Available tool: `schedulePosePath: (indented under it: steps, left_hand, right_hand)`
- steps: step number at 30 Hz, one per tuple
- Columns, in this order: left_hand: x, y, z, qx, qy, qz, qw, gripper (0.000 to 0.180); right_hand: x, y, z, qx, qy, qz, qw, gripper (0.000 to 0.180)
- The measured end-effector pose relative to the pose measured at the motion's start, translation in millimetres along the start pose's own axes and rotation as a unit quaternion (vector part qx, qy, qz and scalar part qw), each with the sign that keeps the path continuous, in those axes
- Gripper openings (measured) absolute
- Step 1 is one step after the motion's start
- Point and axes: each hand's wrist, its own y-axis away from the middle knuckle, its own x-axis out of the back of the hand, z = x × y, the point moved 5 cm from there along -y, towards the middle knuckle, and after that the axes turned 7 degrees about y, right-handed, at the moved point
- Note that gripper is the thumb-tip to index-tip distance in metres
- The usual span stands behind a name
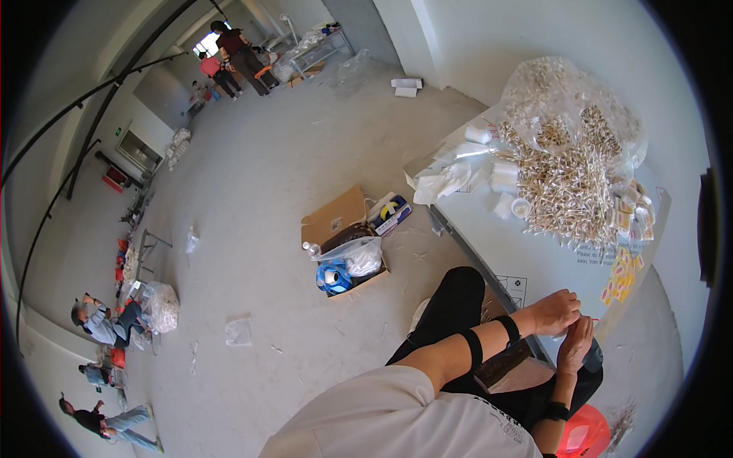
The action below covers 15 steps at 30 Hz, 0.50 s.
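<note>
The person is sitting at the corner of a white table (504,252), with both forearms reaching in from the lower edge and the hands meeting just over the table's near edge. The left hand (556,311) is curling its fingers together, pinching something small at the fingertips, and the right hand (576,345) is rising to meet it, its fingers also closed on the same small item (592,319); the item is too small to tell what it is, showing only a pale and reddish speck between the fingertips. Both wrists are wearing black bands. Farther up the table, well apart from the hands, a big heap of small sticks (569,191) is lying spread out, and a clear bag (565,107) full of more sticks is sitting behind it. Small yellow-orange packets (622,275) are lying between the heap and the hands, near the table's right edge. White rolls and wrappers (473,172) are lying at the table's far left end. On the floor beside the table an open cardboard box (347,240) is holding plastic bags. Other people are sitting and standing far off across the room.
</note>
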Motion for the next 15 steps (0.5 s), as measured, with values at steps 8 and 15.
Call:
schedulePosePath:
  steps: [8, 15]
  left_hand:
    - [12, 10, -11, 0.017, -0.059, -0.014, 0.998, 0.008]
    - [31, 4, -10, 0.038, -0.009, -0.004, 0.999, 0.010]
  right_hand:
    - [-4, -2, -5, 0.012, 0.026, -0.014, 1.000, 0.011]
    - [-1, 1, -5, -0.005, 0.004, 0.003, 1.000, 0.010]
